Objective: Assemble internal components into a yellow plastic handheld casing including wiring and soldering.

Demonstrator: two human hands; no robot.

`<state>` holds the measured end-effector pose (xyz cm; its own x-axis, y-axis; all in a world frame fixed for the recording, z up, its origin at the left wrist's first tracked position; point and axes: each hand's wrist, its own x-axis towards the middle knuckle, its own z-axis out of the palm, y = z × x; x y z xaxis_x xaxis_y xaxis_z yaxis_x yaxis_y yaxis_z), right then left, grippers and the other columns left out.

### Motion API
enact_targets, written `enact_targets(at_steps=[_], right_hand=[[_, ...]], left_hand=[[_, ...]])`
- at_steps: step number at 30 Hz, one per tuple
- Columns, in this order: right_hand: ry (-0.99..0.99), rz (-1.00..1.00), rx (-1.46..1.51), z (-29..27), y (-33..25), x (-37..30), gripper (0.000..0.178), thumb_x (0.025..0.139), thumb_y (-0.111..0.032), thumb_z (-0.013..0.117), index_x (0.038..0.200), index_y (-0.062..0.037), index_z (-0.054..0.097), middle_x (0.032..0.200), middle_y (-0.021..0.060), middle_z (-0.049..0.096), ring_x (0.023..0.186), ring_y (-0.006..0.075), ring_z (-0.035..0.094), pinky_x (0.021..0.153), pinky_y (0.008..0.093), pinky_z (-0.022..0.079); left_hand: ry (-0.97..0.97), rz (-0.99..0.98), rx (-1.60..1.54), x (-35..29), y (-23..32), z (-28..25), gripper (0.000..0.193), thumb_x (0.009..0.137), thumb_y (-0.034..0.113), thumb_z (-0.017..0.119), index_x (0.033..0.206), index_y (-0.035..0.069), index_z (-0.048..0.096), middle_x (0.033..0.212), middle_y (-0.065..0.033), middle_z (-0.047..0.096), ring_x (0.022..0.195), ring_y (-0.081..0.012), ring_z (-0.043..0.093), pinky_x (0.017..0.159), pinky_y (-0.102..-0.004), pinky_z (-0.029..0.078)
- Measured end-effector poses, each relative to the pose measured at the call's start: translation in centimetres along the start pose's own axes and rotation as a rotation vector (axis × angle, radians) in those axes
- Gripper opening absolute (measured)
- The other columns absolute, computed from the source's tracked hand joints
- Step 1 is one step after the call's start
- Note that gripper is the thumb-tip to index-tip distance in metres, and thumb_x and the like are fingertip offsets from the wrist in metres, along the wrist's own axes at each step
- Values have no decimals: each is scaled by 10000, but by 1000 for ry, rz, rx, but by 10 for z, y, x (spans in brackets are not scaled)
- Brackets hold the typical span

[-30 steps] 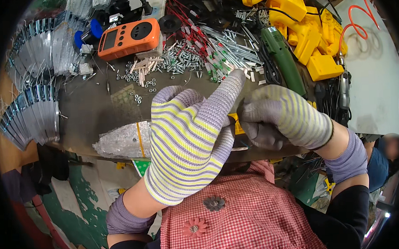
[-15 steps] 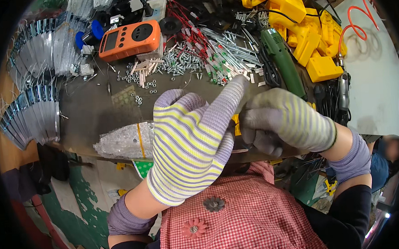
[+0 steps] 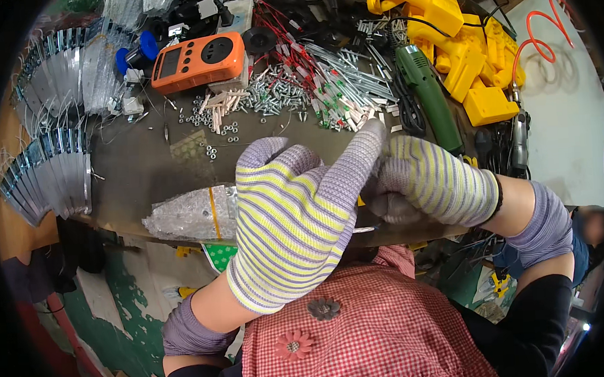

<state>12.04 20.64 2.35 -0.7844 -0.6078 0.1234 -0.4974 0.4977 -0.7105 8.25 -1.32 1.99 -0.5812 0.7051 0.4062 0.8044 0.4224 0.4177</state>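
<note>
Both hands wear striped knit gloves and meet over the bench's near edge. My left hand (image 3: pixel 299 209) is closed, its fingers curled and its thumb stretched up to the right; whatever it holds is hidden beneath it. My right hand (image 3: pixel 436 179) has its fingers bent inward, touching or almost touching the left thumb tip. What it pinches cannot be made out. A thin pale tip (image 3: pixel 364 229) pokes out below the left hand. Left of that hand lies a clear plastic-wrapped bundle (image 3: pixel 192 215) with an orange band round it.
Behind the hands lie screws (image 3: pixel 274 94), nuts (image 3: pixel 211 152) and red-wired parts (image 3: pixel 303 64). An orange meter (image 3: pixel 199 60) stands back left, near fanned metal strips (image 3: pixel 48 169). A green heat gun (image 3: pixel 429 95) and yellow tool housings (image 3: pixel 483 103) are at right.
My left hand has shifted slightly right. My right hand has turned and closed in against the left thumb, its forearm moving a little right. The pale tip below the left hand shows more.
</note>
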Motion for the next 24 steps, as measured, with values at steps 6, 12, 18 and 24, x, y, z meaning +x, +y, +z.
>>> enact_targets(at_steps=[6, 12, 18, 24], right_hand=[[124, 105, -668, -6, -22, 0, 217, 833, -298, 695, 840, -84, 663, 762, 67, 623, 707, 243, 648, 591, 369, 505], [57, 39, -548, 2, -20, 6, 183, 793, -260, 661, 759, -84, 623, 722, 68, 619, 639, 272, 636, 529, 364, 486], [-123, 1049, 757, -27, -39, 20, 208, 866, -251, 675, 933, -55, 695, 787, 125, 691, 611, 292, 640, 537, 341, 509], [28, -54, -754, -8, -20, 4, 214, 810, -297, 647, 847, -87, 662, 676, 72, 610, 613, 256, 631, 562, 389, 496]], left_hand=[[13, -167, -300, -4, -11, 6, 718, 680, 62, 750, 1378, 127, 594, 712, 32, 633, 781, -191, 610, 952, -381, 397], [5, -141, -287, -1, -9, 2, 746, 669, 55, 775, 1386, 134, 586, 704, 27, 624, 781, -187, 609, 933, -342, 407], [21, -80, -209, -1, -12, 4, 737, 690, 97, 765, 1400, 114, 568, 703, 45, 610, 789, -189, 596, 955, -383, 388], [-24, -70, -276, 6, -9, 0, 745, 664, 95, 777, 1383, 114, 580, 843, -4, 631, 815, -208, 578, 990, -391, 380]])
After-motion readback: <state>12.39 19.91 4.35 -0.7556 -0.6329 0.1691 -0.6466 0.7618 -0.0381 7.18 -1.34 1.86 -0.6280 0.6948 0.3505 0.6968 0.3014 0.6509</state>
